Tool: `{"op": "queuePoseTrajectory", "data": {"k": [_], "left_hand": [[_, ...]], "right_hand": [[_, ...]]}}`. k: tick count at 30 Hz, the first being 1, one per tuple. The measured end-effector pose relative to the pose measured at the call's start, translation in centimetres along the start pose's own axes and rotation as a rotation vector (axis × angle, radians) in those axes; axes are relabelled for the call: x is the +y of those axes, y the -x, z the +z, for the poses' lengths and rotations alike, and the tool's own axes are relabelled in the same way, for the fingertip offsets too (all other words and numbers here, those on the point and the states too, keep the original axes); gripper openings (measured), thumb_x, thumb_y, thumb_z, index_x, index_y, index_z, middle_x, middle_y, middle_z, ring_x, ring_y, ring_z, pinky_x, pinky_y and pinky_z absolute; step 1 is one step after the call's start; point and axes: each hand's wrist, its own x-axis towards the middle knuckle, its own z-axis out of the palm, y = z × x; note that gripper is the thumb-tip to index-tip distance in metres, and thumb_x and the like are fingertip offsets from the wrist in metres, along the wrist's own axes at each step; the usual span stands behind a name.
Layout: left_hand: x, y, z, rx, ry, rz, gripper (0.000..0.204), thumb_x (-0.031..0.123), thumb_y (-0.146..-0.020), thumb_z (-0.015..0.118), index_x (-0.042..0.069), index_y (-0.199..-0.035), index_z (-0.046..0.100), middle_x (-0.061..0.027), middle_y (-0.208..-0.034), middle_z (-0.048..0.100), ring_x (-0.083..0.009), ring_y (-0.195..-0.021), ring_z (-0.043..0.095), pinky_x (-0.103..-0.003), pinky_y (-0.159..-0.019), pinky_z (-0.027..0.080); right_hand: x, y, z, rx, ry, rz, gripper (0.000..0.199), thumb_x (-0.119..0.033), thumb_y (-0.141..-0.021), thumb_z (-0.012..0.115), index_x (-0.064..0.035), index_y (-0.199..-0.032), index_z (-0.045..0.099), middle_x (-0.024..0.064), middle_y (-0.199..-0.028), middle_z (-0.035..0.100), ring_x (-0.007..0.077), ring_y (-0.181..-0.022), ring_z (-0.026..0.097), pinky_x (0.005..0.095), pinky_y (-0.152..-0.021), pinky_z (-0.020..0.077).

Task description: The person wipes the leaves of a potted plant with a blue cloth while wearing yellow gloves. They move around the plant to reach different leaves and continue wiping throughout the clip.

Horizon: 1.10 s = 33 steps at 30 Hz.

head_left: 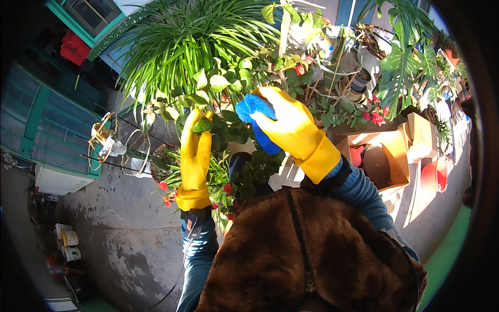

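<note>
Yellow rubber gloves cover both my hands. In my right hand (pixel 291 122) is a bunched blue cloth (pixel 254 107), part of which hangs down below the fingers. To its left, my left hand (pixel 195 161) reaches up into the foliage, with a green leaf (pixel 202 125) caught between its fingers and thumb. The leaf belongs to a broad-leaved plant (pixel 218 83) whose stems and leaves surround both hands. Cloth and leaf are apart from each other. The fingertips of my right hand are partly hidden by the cloth.
Behind the hands spreads a large grassy-leaved plant (pixel 192 47). On the right are an open cardboard box (pixel 397 156), a red bucket (pixel 434 175) and red flowers (pixel 375 117). A wire rack (pixel 119 140) juts out at left, over the concrete floor (pixel 135 234).
</note>
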Motion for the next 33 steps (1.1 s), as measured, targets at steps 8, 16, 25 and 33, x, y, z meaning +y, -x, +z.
{"op": "queuePoseTrajectory", "data": {"k": [8,16,25,33], "left_hand": [[-2.6,-2.1,-3.7,0.175,0.049,-0.094,0.044,0.026,-0.112,0.044,0.000,-0.147,0.055,-0.0130,-0.140,0.063,-0.0217,-0.126,0.062,-0.034,-0.109,0.046],[-3.8,-1.7,-4.8,0.183,-0.276,0.003,0.050,0.033,-0.111,0.048,0.001,-0.149,0.052,-0.0131,-0.135,0.066,-0.0216,-0.119,0.066,-0.033,-0.103,0.050],[-4.7,-1.7,-6.1,0.172,-0.255,-0.103,0.040,0.025,-0.110,0.053,0.002,-0.142,0.059,-0.0071,-0.129,0.067,-0.0169,-0.113,0.064,-0.030,-0.101,0.048],[-5.5,-1.6,-5.9,0.320,-0.095,-0.055,0.059,0.026,-0.108,0.058,0.008,-0.160,0.036,-0.0142,-0.151,0.053,-0.0192,-0.127,0.054,-0.030,-0.107,0.043]], "right_hand": [[2.5,1.1,2.4,-0.073,0.053,-0.007,0.034,-0.023,-0.089,0.072,-0.0106,-0.119,0.063,0.0148,-0.111,0.070,0.0400,-0.098,0.069,0.0472,-0.080,0.0555],[3.0,1.5,2.5,-0.225,-0.012,0.195,0.033,-0.027,-0.090,0.070,-0.0097,-0.117,0.063,0.0163,-0.110,0.070,0.0413,-0.100,0.068,0.0488,-0.084,0.0538],[6.7,2.1,0.7,-0.108,0.093,0.225,0.039,-0.029,-0.090,0.073,-0.0078,-0.121,0.064,0.0161,-0.114,0.069,0.0406,-0.106,0.066,0.0474,-0.088,0.0529],[10.8,4.3,-1.4,-0.055,0.073,0.291,0.040,-0.027,-0.089,0.073,-0.0061,-0.122,0.065,0.0183,-0.114,0.069,0.0422,-0.107,0.065,0.0473,-0.089,0.0530]]}}
